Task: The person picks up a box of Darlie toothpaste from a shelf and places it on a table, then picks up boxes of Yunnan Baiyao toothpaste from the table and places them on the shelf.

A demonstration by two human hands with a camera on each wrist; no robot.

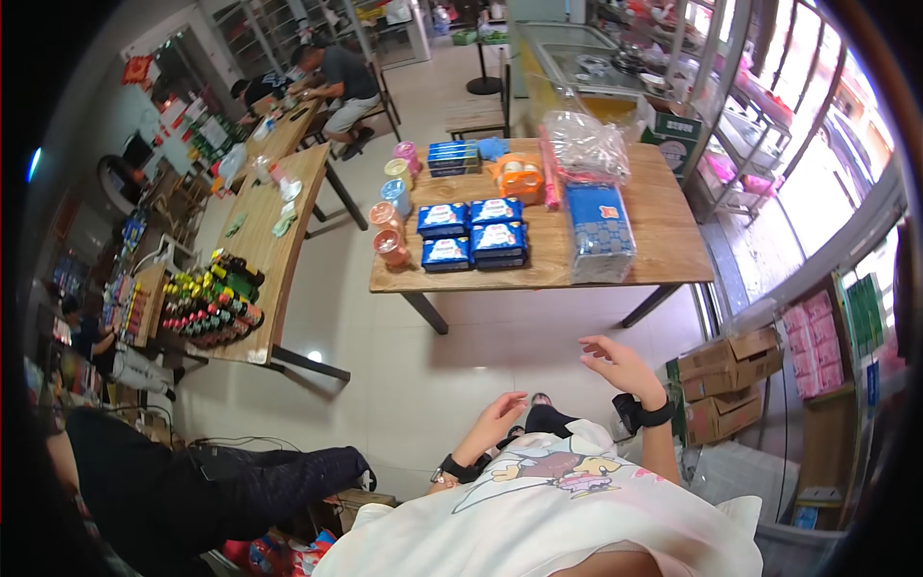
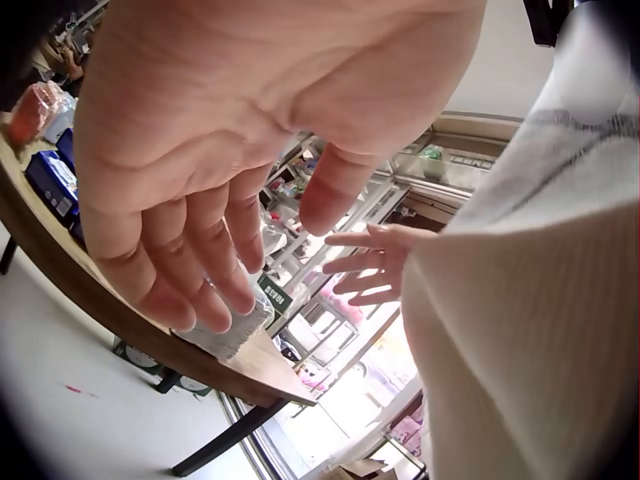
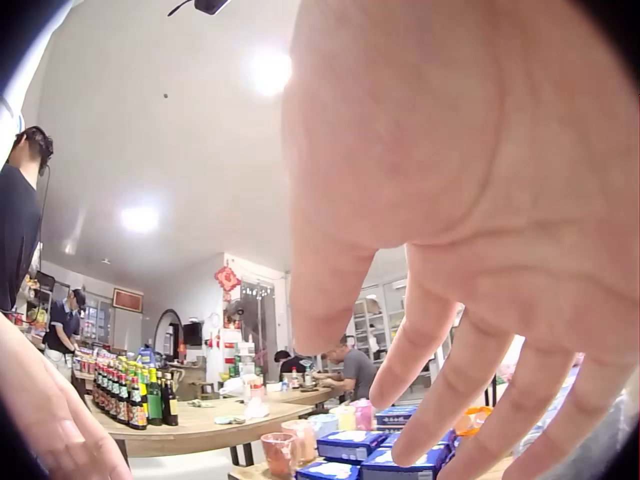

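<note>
Both hands are in the air in front of the body, holding nothing. My left hand [image 1: 495, 418] has its fingers loosely bent; its palm fills the top of the left wrist view. Higher and to the right, my right hand [image 1: 620, 368] has its fingers spread apart. Beyond them stands a wooden table [image 1: 663, 250]. On it lie blue-and-white packs [image 1: 447, 254] in two columns, with a row of colored cups [image 1: 391, 247] along their left. Behind the packs are flat blue boxes [image 1: 453, 159] and an orange package [image 1: 517, 180]. A large blue plastic-wrapped pack [image 1: 600, 231] lies at the right.
A clear plastic bag [image 1: 585, 146] lies at the table's back right. Dark bottles [image 1: 216, 298] crowd a second table [image 1: 288, 250] at left. Cardboard boxes [image 1: 726, 370] are stacked on the right. A person in dark clothes [image 1: 221, 490] is close at left; others sit farther back.
</note>
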